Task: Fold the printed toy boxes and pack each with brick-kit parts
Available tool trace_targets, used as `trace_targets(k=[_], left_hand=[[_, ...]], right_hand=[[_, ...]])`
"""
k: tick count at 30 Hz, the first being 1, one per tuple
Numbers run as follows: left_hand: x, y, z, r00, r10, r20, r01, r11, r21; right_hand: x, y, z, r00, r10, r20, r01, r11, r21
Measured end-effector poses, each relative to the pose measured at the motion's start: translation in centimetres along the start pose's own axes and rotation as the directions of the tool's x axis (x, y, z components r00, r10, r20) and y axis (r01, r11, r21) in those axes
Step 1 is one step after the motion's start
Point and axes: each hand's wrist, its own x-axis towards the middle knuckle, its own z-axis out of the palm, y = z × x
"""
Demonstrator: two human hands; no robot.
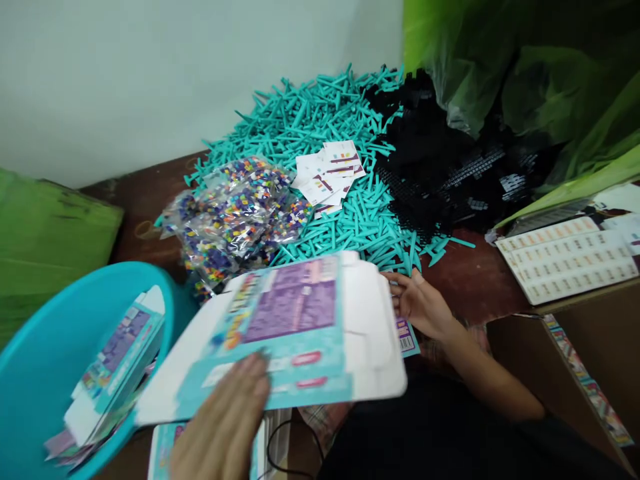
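Cardboard carton blank, flat, clamped by left hand and right hand at the surface's near edge; folding likely needs both.

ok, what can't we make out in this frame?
Head view:
carton print: motion-blurred, unreadable.
right hand fingertips: behind the carton.
left hand: blurred, cut by bottom edge; grip unclear.
black pile: too dark to separate pieces.
tub: cut by left edge.
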Motion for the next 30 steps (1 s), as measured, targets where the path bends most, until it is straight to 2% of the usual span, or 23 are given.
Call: trace_targets(k=[1,3,5,8,11,13,15,17,19,21,23,24,25,26,28,30], left_hand=[[0.7,0.3,1.3,0.982,0.188,-0.002,-0.188,0.981,0.052],[2.2,0.7,3.5,0.909,0.416,0.039,-0.417,0.902,0.112],[3.5,0.8,5.0,0.858,0.511,0.047,-0.512,0.850,0.125],[4.4,0.7,6.4,0.831,0.556,0.016,-0.553,0.821,0.144],[4.0,0.4,7.8,0.853,0.521,-0.024,-0.513,0.846,0.147],[3.4,0.1,8.9,0.874,0.484,-0.042,-0.474,0.869,0.144],[2.7,-0.4,9.8,0.895,0.446,-0.025,-0.437,0.886,0.158],[1.9,-1.0,10.4,0.922,0.386,0.040,-0.386,0.906,0.175],[1.2,-1.4,10.7,0.947,0.304,0.100,-0.317,0.933,0.171],[0.6,-1.4,11.1,0.980,0.179,0.090,-0.188,0.977,0.101],[0.3,-0.7,11.6,0.998,-0.067,0.014,0.068,0.995,-0.073],[0.5,-0.2,12.0,0.972,-0.235,-0.014,0.226,0.951,-0.212],[0.8,0.4,12.5,0.914,-0.405,-0.018,0.371,0.853,-0.367],[1.2,1.1,13.0,0.828,-0.561,-0.003,0.480,0.712,-0.513],[2.4,2.2,13.8,0.629,-0.776,0.048,0.555,0.405,-0.727],[3.6,2.9,14.3,0.472,-0.877,0.085,0.521,0.200,-0.830]], right_hand=[[-0.1,-0.4,-0.4,1.000,0.008,-0.022,-0.008,1.000,-0.005],[-0.5,-1.2,-1.3,0.998,0.021,-0.054,-0.024,0.998,-0.050],[-1.1,-2.0,-2.1,0.997,0.061,-0.051,-0.068,0.988,-0.138],[-1.8,-2.5,-2.9,0.994,0.083,-0.076,-0.101,0.960,-0.262],[-2.0,-2.3,-3.5,0.986,-0.026,-0.164,-0.027,0.950,-0.312],[-1.9,-2.2,-3.9,0.959,-0.126,-0.255,0.037,0.944,-0.328],[-1.8,-2.3,-4.3,0.902,-0.217,-0.373,0.099,0.945,-0.311],[-1.9,-2.6,-4.6,0.834,-0.282,-0.474,0.157,0.945,-0.286],[-2.1,-3.0,-4.6,0.791,-0.325,-0.518,0.200,0.938,-0.283],[-2.3,-2.9,-4.3,0.792,-0.343,-0.505,0.220,0.932,-0.287],[-2.5,-2.2,-3.6,0.820,-0.333,-0.465,0.233,0.937,-0.260],[-2.6,-1.6,-3.1,0.841,-0.324,-0.433,0.236,0.940,-0.245],[-2.8,-1.0,-2.5,0.869,-0.310,-0.385,0.230,0.943,-0.240],[-2.9,-0.3,-2.0,0.905,-0.285,-0.317,0.212,0.946,-0.245],[-3.3,0.9,-0.9,0.969,-0.208,-0.131,0.159,0.937,-0.310],[-3.6,1.5,-0.1,0.992,-0.122,0.035,0.125,0.890,-0.439]])
